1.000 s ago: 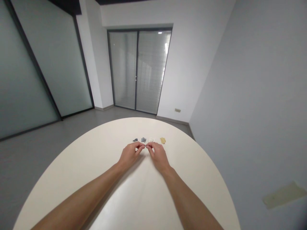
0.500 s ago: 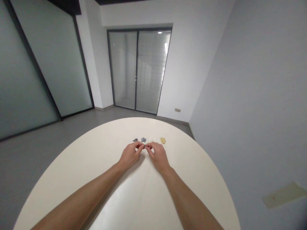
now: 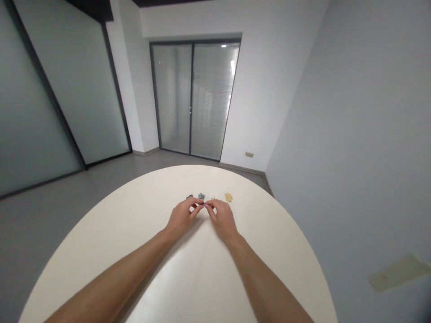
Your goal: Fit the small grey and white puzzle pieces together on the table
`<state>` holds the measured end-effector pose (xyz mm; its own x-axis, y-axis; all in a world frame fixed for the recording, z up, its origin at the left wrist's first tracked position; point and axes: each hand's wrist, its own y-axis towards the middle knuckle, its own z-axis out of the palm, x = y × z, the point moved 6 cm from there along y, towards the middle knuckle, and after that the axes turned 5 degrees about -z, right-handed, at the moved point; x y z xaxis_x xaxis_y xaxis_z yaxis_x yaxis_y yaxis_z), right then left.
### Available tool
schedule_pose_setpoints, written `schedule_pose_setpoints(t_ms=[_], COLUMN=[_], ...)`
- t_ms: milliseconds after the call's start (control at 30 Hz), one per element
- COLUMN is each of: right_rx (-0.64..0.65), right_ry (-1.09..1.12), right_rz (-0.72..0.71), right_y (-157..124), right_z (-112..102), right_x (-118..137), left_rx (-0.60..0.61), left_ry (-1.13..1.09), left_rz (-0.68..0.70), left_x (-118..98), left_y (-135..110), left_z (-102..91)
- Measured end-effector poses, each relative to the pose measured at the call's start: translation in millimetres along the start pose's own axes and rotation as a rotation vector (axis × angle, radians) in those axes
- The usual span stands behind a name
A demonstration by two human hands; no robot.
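Note:
Both of my hands meet at the middle of a round cream tabletop [image 3: 198, 287]. My left hand [image 3: 182, 219] and my right hand [image 3: 222, 220] pinch a tiny dark piece [image 3: 204, 204] between their fingertips, and its shape is too small to make out. Just beyond the fingers lie four small clusters of parts in a row: a dark grey one [image 3: 190, 196] partly behind my left fingers, a blue-grey one [image 3: 201, 196], a white one [image 3: 212, 196] and a tan one [image 3: 228, 197].
The table's far edge curves close beyond the clusters, with a grey floor [image 3: 43, 233] around it. A glass door with blinds [image 3: 194, 101] stands ahead, a frosted glass partition [image 3: 63, 94] runs along the left, and a pale wall [image 3: 319, 134] rises on the right.
My fingertips have closed in a little and shifted slightly farther out over the table, now covering more of the dark grey cluster. The tiny piece stays pinched between both hands.

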<state>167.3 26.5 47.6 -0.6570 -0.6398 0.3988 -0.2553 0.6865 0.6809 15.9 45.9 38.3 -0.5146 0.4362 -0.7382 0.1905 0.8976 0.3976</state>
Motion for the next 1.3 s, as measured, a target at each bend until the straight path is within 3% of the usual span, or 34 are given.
schedule_pose_setpoints(t_ms=[233,733,1300], right_rx=[-0.007,0.015,0.047], right_ry=[-0.016,0.019,0.081], right_rz=[-0.010,-0.014,0.035], right_y=[0.3,-1.3,-2.3], right_z=[1.4,1.3,3.9], right_x=[-0.2,4.3,0.5], left_rx=[0.028,0.036,0.061], left_ry=[0.014,-0.305,-0.145], left_rz=[-0.019,-0.062,-0.032], left_x=[-3.3,0.4,-2.5], left_y=[-0.9,2.5,0.9], left_z=[-1.4,3.3,1.7])
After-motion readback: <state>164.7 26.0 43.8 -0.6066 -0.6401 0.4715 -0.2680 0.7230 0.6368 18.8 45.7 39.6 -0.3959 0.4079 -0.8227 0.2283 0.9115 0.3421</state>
